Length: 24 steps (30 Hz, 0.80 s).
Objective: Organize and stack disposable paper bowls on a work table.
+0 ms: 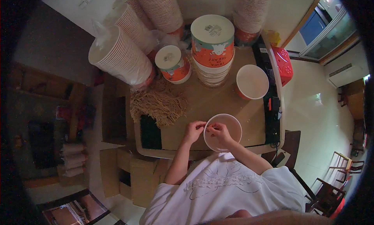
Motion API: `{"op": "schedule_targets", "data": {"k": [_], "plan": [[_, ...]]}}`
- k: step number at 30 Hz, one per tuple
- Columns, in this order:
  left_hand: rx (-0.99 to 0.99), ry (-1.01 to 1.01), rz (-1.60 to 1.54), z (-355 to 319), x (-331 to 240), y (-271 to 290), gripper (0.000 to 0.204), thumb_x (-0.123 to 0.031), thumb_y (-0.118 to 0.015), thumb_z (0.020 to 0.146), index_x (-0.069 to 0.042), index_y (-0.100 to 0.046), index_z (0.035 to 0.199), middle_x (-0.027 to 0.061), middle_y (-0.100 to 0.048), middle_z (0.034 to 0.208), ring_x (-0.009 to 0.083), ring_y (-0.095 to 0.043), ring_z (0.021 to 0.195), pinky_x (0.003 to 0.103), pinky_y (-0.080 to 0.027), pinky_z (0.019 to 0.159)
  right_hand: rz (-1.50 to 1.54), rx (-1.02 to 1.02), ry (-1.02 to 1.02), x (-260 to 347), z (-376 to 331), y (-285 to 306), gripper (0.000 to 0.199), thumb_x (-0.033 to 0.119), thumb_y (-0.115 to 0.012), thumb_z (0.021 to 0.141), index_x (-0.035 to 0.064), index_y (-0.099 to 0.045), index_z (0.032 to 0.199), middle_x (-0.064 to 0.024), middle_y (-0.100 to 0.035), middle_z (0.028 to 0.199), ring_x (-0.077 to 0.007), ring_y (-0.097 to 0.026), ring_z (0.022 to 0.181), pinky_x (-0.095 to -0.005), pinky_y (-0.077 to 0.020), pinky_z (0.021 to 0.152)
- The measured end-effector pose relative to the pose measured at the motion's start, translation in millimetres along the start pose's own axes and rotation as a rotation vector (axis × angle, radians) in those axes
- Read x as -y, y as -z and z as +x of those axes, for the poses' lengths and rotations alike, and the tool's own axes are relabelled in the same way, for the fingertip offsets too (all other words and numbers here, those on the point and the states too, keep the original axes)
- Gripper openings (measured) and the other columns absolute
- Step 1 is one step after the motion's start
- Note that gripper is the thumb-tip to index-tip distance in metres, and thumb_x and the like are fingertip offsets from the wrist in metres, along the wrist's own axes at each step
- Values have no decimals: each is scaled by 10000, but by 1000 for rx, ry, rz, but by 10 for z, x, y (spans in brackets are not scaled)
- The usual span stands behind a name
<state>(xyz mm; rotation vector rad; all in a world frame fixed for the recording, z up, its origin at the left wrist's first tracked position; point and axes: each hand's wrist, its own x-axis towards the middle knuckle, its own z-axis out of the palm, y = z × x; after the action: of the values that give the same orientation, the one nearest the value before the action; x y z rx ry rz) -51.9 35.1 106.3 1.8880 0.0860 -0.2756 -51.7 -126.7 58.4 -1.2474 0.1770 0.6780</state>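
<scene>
A white-lined paper bucket point(232, 125) stands at the table's near edge, its open mouth facing up. Outside its left wall, my left hand point(194, 131) has its fingertips pinched together close to the rim. My right hand point(219, 132) reaches over the opening, fingers closed just inside that same wall. Whatever lies between the fingertips of either hand is too small to make out. To the left of the bucket sits a loose heap of brown twine lengths point(159, 104). A second open paper bucket point(252, 82) is farther back on the right.
Upside-down orange printed buckets point(212, 50) form a stack at the back, beside a smaller one point(171, 63). Tall plastic-wrapped bucket stacks point(120, 57) line the back left. A red plastic stool point(282, 65) is right of the table, cardboard boxes point(146, 178) below left.
</scene>
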Motion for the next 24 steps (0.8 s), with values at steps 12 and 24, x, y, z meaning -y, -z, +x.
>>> {"op": "schedule_targets", "data": {"k": [12,24], "plan": [[-35,-30,103,-16,-39,-9,180,0,-550,695,-30,-611,862,96,-605,814,177,-585,739,266,-459,657,-31,-33,41,32,2,-59,121,123,-577,771,16,-578,829,-19,-573,723,-81,-511,631,-205,-411,532],[-165,107,90,60,73,-83,64,-73,-548,743,-16,-540,771,102,-588,757,200,-576,670,278,-450,601,208,84,34,130,-66,-42,112,100,-516,801,15,-544,869,-36,-578,760,-104,-549,706,-218,-438,556]]}}
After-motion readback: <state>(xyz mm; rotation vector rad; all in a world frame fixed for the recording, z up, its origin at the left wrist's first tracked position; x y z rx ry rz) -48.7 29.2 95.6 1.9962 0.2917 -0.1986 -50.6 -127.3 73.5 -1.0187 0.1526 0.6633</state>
